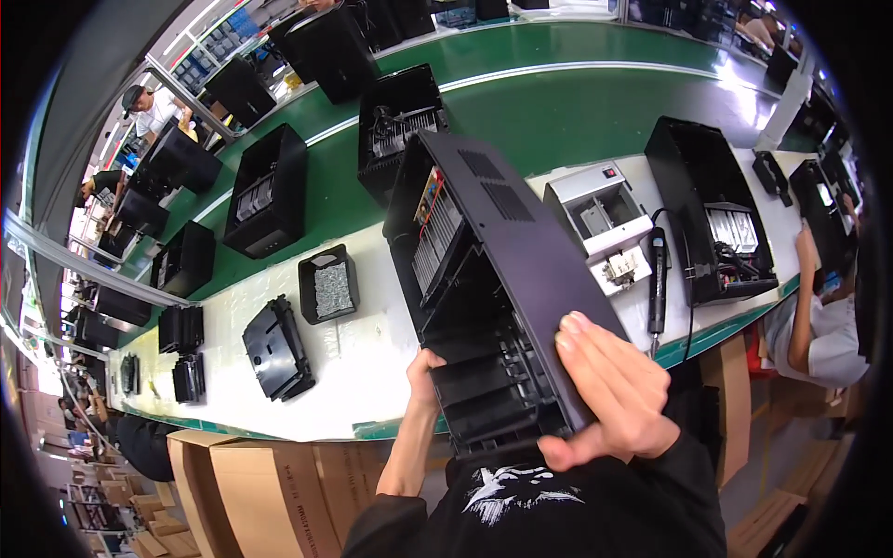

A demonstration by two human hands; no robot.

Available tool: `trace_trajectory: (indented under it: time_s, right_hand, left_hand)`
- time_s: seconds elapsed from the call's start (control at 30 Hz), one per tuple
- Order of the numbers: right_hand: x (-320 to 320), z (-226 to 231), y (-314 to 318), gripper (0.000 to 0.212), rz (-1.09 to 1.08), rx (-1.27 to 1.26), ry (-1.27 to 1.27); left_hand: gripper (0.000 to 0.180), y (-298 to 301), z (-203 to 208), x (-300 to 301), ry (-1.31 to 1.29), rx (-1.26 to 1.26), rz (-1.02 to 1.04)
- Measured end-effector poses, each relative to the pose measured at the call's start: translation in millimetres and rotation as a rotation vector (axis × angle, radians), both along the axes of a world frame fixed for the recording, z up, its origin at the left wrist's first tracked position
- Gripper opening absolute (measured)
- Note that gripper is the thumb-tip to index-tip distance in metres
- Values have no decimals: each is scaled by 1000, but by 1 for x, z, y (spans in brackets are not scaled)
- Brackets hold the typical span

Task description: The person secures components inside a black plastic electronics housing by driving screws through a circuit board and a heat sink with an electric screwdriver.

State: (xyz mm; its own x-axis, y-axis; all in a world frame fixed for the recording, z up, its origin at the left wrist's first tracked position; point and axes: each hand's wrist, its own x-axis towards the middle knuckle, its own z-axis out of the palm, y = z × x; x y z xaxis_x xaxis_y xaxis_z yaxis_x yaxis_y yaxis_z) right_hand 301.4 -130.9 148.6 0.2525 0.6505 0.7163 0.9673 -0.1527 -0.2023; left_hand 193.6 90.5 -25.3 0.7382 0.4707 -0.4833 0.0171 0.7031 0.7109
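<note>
A large black box-shaped housing (535, 246) is tilted up in front of my body, its open side facing left. Inside it a metal finned part (435, 240) and black plastic inner parts (493, 391) can be seen. My left hand (424, 375) grips the near left edge, most of its fingers hidden behind the housing. On the right, my right hand (619, 395) presses its long fingers along the outer panel, with the thumb at the lower edge. Right of the housing, an electric screwdriver (658, 279) with a black cable lies beside a pale screw feeder (600, 209).
A black bin of small screws (332, 288) and a black plastic cover (279, 349) lie on the white bench (358, 381) to the left. Another housing (702, 205) stands right. More housings line the green conveyor (577, 107). Cardboard boxes (270, 488) stand below. Other people work nearby.
</note>
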Motion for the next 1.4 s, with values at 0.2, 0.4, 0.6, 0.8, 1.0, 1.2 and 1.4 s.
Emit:
trace_trajectory:
  time_s: [0.2,0.4,0.6,0.8,1.0,1.2,1.4]
  right_hand:
    - [28,64,3,74,-56,241,-412]
    - [132,140,88,26,-311,309,-419]
    - [117,85,82,38,-184,391,-251]
    - [11,-82,17,32,-47,-85,518]
    - [-4,-197,-18,36,-330,-148,677]
    - [11,-218,-22,31,-450,-178,408]
    - [13,-223,-1,29,-372,-118,418]
  left_hand:
    - [10,-4,92,88,-265,118,-199]
    - [45,3,121,250,-559,-258,-466]
    - [49,-4,101,424,-408,-717,-313]
    - [51,15,62,558,-603,-776,-67]
    - [59,-1,54,574,-659,-795,-220]
    - [63,-22,77,519,-447,-883,-432]
    - [45,71,111,409,-567,-103,-348]
